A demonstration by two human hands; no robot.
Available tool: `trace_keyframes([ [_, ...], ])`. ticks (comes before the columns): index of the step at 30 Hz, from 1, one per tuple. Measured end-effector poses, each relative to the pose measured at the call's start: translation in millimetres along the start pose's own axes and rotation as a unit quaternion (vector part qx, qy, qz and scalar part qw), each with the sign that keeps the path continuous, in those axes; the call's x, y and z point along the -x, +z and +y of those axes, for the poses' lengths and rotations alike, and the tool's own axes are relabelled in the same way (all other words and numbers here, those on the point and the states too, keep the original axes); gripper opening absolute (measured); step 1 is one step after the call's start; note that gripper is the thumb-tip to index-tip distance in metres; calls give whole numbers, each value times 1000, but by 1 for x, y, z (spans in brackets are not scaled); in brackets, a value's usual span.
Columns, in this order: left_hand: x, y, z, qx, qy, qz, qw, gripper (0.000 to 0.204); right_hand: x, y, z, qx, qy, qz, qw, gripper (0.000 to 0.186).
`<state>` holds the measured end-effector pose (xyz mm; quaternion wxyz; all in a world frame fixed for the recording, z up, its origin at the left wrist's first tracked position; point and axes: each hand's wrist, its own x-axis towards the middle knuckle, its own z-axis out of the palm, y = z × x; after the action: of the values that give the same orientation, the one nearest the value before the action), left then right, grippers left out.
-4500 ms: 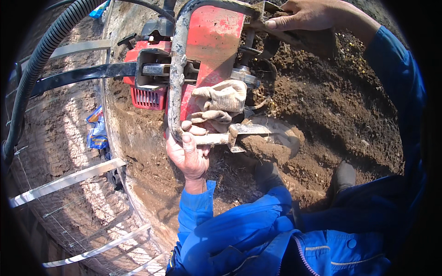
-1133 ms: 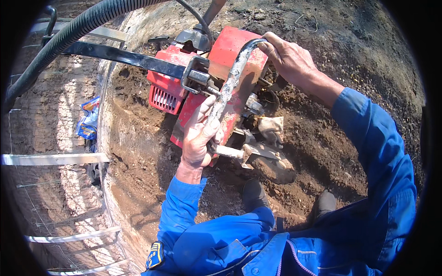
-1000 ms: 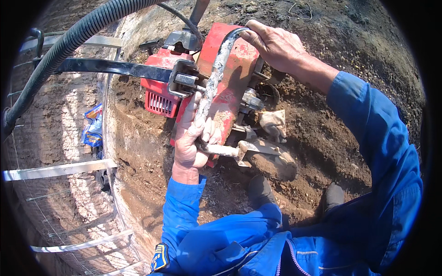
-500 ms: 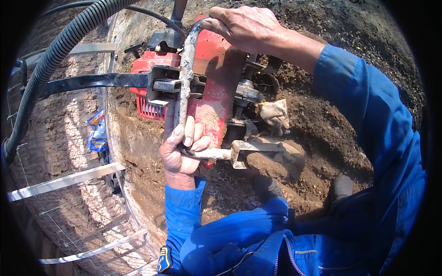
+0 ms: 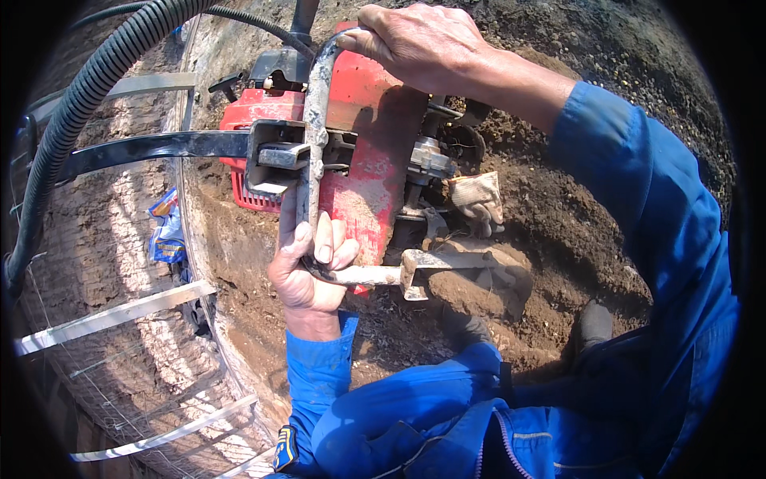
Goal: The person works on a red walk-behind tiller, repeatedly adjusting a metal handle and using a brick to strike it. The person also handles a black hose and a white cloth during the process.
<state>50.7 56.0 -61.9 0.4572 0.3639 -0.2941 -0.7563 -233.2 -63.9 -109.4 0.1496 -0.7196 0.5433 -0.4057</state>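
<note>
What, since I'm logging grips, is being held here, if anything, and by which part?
A dirt-caked metal bar: the left hand grips its nearer bend, the right hand its farther bend.

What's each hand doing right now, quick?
Left hand: closed around the lower corner of the dirt-caked metal bar.
Right hand: closed on the upper bend of the same bar.

A dirt plot [image 5: 247, 255], judging by loose brown soil [image 5: 570, 227]
</note>
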Motion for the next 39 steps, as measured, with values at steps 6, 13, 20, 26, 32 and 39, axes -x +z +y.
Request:
trace_keyframes([
  [6,2,-10,-8,10,72,9,997,64,1,-2,-20,-22,-69,145,987,33],
  [13,-3,-9,-9,-2,111,25,994,39,45,-4,-70,-490,221,-243,808,32],
  [20,-8,-4,-6,-2,104,19,994,30,47,55,-78,-783,266,-214,519,19],
  [26,0,-5,-9,-47,118,67,990,30,48,62,-73,-816,226,-225,483,18],
  [32,4,0,-12,-93,142,67,983,32,46,65,-73,-811,209,-243,490,16],
  [39,8,-1,-14,-97,144,77,982,29,45,64,-73,-807,214,-241,496,16],
])
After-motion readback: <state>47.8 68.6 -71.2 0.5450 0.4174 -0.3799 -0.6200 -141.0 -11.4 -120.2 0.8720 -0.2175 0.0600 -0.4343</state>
